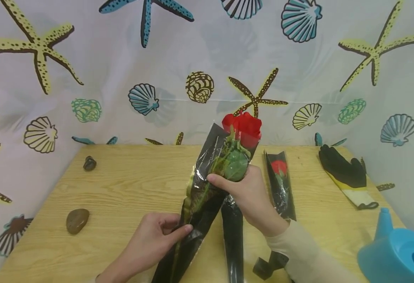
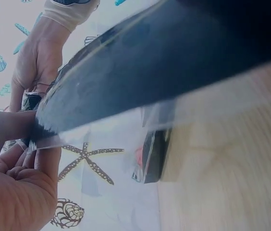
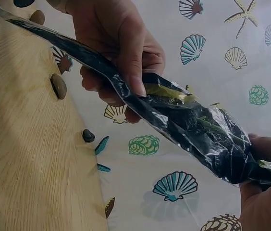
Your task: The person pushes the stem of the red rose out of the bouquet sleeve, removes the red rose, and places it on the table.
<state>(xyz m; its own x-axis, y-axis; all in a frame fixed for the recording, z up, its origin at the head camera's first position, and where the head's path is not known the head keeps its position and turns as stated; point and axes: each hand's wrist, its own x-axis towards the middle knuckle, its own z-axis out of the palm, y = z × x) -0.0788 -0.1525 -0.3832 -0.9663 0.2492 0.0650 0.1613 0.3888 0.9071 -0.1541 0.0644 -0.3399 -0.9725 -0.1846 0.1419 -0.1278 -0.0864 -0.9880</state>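
A red rose (image 1: 242,127) with green leaves sits in a black and clear plastic sleeve (image 1: 200,204), held tilted above the wooden table (image 1: 129,184). My right hand (image 1: 244,188) grips the sleeve just below the bloom. My left hand (image 1: 157,236) pinches the sleeve's lower part between thumb and fingers. The right wrist view shows the left hand (image 3: 118,53) curled round the sleeve (image 3: 183,120). In the left wrist view the dark sleeve (image 2: 164,62) fills the frame. A second wrapped rose (image 1: 280,184) and another black sleeve (image 1: 233,239) lie on the table under my right hand.
Two stones (image 1: 77,220) (image 1: 89,163) lie at the table's left. A black and yellow glove (image 1: 346,177) rests at the back right. A blue watering can (image 1: 399,251) stands at the front right corner. A seashell-patterned sheet (image 1: 193,59) surrounds the table.
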